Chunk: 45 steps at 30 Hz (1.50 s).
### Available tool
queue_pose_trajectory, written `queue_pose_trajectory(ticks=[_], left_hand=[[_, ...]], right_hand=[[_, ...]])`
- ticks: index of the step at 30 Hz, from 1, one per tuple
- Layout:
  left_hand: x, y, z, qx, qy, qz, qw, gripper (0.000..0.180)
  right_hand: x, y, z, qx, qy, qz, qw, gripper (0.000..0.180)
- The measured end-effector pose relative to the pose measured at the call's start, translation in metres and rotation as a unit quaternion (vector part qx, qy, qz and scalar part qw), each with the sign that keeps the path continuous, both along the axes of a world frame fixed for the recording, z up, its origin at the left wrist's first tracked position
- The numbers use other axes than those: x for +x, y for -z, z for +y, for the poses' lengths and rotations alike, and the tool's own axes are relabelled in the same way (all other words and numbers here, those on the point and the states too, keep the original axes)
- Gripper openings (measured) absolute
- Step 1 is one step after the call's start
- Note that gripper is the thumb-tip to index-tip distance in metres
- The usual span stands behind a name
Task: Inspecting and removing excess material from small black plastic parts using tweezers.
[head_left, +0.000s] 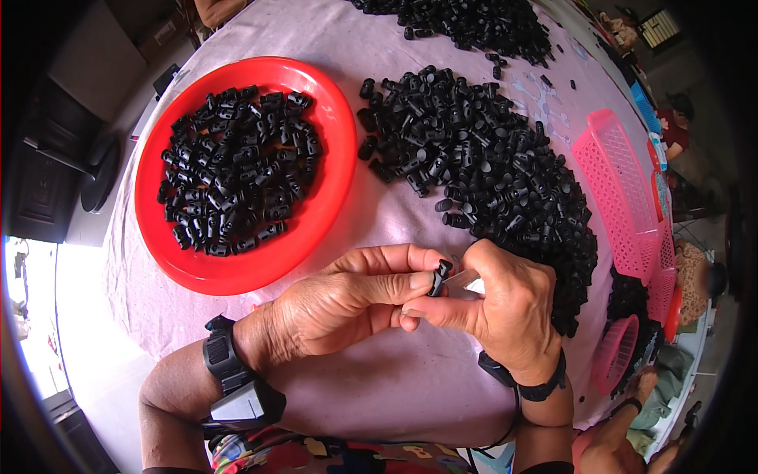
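Note:
Between the thumb and fingers of my left hand (335, 300) is a small black plastic cord lock (440, 278). My right hand (512, 308) is closed on a thin, pale blade (464, 280), mostly hidden by the fingers, with its edge against the cord lock. The two hands meet over the near middle of the table. To the left, a round red plastic basin (335, 205) holds many black cord locks with holes in their sides. A large heap of loose black cord lock pieces (482, 158) lies just beyond my right hand.
A pink cloth (347, 395) covers the table. Another black heap (474, 24) lies at the far side. Pink perforated baskets (620, 186) stand along the right, with a small pink basket (616, 353) nearer. Other people sit at the right; an arm shows at the far left.

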<state>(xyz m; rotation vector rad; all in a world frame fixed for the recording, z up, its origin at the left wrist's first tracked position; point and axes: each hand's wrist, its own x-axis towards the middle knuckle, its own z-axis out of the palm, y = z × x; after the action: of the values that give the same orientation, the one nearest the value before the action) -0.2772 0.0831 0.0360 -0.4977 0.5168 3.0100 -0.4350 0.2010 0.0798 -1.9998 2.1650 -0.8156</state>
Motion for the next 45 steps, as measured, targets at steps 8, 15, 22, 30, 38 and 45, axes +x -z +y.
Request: queue_pose_trajectory(ticks=[8, 15, 22, 30, 38, 45], left_hand=[[-0.0009, -0.0004, 0.0008, -0.011, -0.002, 0.004, 1.000, 0.024], [-0.0013, 0.0002, 0.0009, -0.015, 0.001, 0.005, 1.000, 0.024], [-0.0006, 0.0047, -0.0001, -0.013, 0.007, 0.023, 1.000, 0.025], [-0.0003, 0.0024, 0.0001, -0.019, 0.007, 0.030, 0.999, 0.025], [-0.0015, 0.0028, 0.0011, -0.021, 0.008, 0.035, 0.999, 0.023], [-0.0009, 0.0047, 0.0013, -0.029, 0.003, 0.045, 0.999, 0.024]], right_hand=[[-0.0012, -0.0010, 0.0001, 0.001, -0.008, 0.008, 1.000, 0.052], [-0.0032, 0.0042, 0.0009, -0.016, -0.015, 0.016, 1.000, 0.048], [-0.0040, 0.0033, 0.0006, -0.005, -0.017, 0.028, 0.999, 0.048], [-0.0044, 0.0035, 0.0009, -0.012, -0.017, 0.028, 0.999, 0.050], [-0.0052, 0.0059, 0.0028, -0.002, -0.016, 0.034, 0.999, 0.051], [-0.0059, 0.0072, 0.0017, -0.004, -0.024, 0.032, 0.999, 0.051]])
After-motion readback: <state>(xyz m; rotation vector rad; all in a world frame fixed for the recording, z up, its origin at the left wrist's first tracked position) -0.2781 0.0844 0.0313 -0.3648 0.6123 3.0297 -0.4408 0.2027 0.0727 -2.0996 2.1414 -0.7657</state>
